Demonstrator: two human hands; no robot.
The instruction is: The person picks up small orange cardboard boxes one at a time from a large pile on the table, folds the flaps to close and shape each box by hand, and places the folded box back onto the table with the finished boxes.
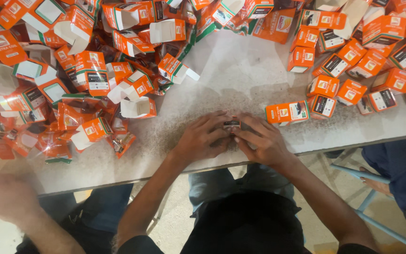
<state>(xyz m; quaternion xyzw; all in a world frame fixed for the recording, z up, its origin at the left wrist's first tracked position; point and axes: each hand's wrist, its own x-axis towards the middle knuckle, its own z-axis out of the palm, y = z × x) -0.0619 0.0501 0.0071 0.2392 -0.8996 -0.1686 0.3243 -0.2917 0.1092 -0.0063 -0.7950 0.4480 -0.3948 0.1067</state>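
Note:
My left hand (pixel 202 137) and my right hand (pixel 261 140) meet at the table's near edge. Both are closed on one small orange carton (pixel 231 125), of which only a dark label panel shows between my fingers. The rest of the carton is hidden by my hands. A closed orange carton (pixel 287 113) lies on its side just right of my right hand.
A heap of open, empty orange cartons (pixel 78 70) and crinkled foil pouches (pixel 55 150) covers the left of the grey table (pixel 236 75). Closed cartons (pixel 348 70) crowd the right and back. Another person's hand (pixel 8 195) rests at the lower left. A blue stool frame (pixel 367 202) stands right.

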